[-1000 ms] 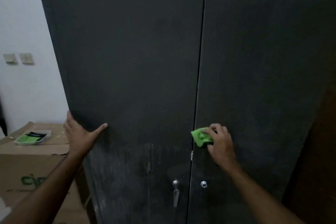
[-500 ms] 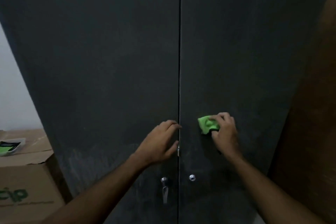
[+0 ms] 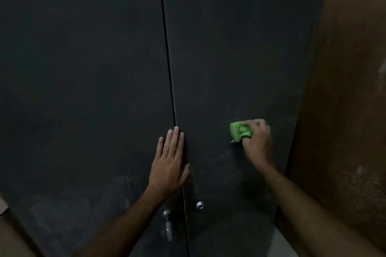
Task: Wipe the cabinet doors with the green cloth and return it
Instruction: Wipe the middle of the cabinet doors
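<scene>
- the green cloth (image 3: 240,130) is bunched into a wad and pressed against the right cabinet door (image 3: 229,58), at about mid-width of that door and above the round lock (image 3: 200,205).
- the right hand (image 3: 258,143) grips the cloth, fingers curled over its right side, thumb below it; the cloth's left part sticks out past the fingertips.
- the left hand (image 3: 170,162) lies flat with straight, close-set fingers pointing up, holding nothing; it rests on the left cabinet door (image 3: 83,69) right along the seam between the doors, thumb reaching across onto the right door.
- a metal handle (image 3: 168,225) hangs on the left door below the left wrist.
- a brown wooden surface (image 3: 344,110) stands just right of the cabinet.
</scene>
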The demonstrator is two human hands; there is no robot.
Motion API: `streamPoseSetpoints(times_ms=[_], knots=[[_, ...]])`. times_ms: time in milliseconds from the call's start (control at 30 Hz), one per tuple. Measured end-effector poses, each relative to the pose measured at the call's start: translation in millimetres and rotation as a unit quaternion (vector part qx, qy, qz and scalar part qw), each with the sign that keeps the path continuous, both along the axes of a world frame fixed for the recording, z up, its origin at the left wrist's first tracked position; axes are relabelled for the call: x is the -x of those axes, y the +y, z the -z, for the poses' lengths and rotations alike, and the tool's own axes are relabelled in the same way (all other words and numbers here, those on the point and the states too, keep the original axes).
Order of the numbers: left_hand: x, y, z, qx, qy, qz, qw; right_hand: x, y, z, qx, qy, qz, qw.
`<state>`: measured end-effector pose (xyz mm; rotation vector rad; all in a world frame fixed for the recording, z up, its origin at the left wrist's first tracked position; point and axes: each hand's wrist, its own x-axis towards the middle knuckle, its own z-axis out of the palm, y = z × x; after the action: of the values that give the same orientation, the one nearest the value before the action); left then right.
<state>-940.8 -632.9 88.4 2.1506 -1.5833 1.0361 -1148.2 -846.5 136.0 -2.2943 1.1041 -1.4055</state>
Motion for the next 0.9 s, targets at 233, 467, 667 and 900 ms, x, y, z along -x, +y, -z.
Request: streamPoseSetpoints(times_ms=[233,467,667,900], knots=[[-6,-19,16,0.038,-0.019,-0.033,0.999,-15,5,3,0.125,0.037,-0.072,0.989],[-9,-23,20,0.048,-0.019,-0.063,0.997,41,-81,5,0.068,-0.003,-0.028,0.997],[1,-21,15,0.034,-0.008,-0.099,0.995,25,-50,31,0.24,0.109,-0.194,0.945],[7,-17,10,0.009,-0.007,-0.124,0.992,52,-116,-23,0.158,-0.048,-0.113,0.98]])
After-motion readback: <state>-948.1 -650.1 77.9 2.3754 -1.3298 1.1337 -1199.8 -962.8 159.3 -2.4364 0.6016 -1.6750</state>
